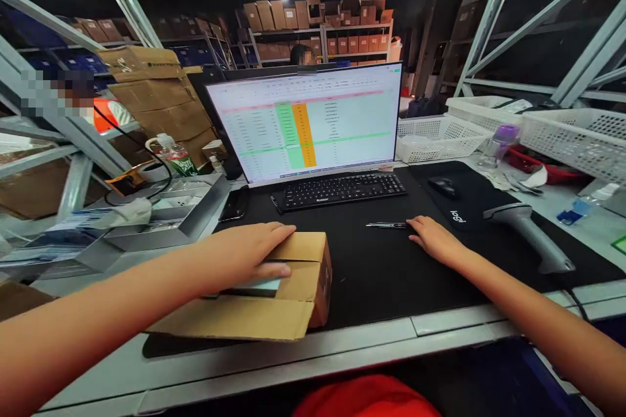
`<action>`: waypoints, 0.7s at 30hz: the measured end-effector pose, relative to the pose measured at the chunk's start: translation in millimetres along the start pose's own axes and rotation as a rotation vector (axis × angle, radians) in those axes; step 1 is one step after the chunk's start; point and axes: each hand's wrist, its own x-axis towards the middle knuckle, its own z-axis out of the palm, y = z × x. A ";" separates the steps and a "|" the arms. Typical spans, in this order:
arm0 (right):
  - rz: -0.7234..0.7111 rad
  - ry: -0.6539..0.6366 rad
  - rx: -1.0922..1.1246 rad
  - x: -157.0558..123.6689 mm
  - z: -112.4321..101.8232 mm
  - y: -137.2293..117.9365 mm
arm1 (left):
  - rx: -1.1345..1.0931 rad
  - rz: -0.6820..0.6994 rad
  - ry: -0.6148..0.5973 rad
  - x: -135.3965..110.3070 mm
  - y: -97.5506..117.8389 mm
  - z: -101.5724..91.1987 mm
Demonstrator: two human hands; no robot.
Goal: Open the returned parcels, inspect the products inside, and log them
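Your left hand (244, 257) grasps a cardboard box (306, 267), fingers (274, 231) over its top, on the black desk mat (372, 273), its open flap (229, 319) toward you. Your right hand (435, 241) lies released, fingertips (413, 225) just beside a slim pen (386, 225), with a handheld barcode scanner (531, 234) farther right.
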 end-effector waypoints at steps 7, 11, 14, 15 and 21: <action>-0.034 -0.017 0.016 7.1 -2.4 -17.0 | 0.149 -0.030 0.108 13.8 9.5 13.3; -0.022 0.024 0.081 6.9 -22.6 -29.1 | 0.174 -0.021 0.219 3.2 11.4 19.6; -0.230 0.247 0.167 -8.3 -40.6 -50.8 | 0.204 0.003 0.263 1.7 12.1 20.1; -0.343 0.334 0.175 -14.4 -44.8 -60.5 | 0.212 0.015 0.268 2.3 12.0 20.1; -0.675 0.669 -0.003 -28.2 -47.3 -109.8 | 0.254 0.065 0.284 5.2 9.9 19.9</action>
